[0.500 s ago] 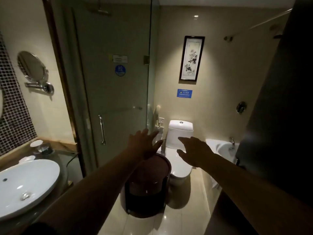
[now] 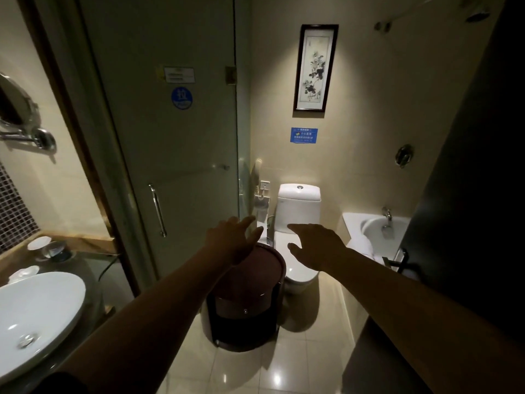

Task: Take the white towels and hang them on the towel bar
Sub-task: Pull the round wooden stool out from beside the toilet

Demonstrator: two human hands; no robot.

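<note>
1. Head view: a dim, narrow bathroom with a glossy pale tiled floor [image 2: 287, 373] and cream walls; the white ceramic toilet [image 2: 298, 223] at the far wall serves as the landmark.
2. Left of the toilet stands a frosted glass shower door [image 2: 170, 155] with a vertical chrome handle. Above the toilet hang a dark-framed flower painting [image 2: 315, 68] and a small blue notice.
3. Just in front of the toilet, to its left, sits a round dark brown waste bin [image 2: 244, 308] with a closed domed lid; its contents are hidden.
4. Far left of the toilet, at the near edge, a white oval basin [image 2: 37, 317] rests on a glass counter; nothing lies in its bowl but the metal drain.
5. Right of the toilet is a white bathtub [image 2: 369, 226] with a chrome tap; folded white towels [image 2: 366, 247] lie on its near rim, beside a dark door's edge.
6. The left hand [image 2: 233, 240] and right hand [image 2: 315, 245] reach forward in the air, fingers spread, holding nothing, both short of the towels.
</note>
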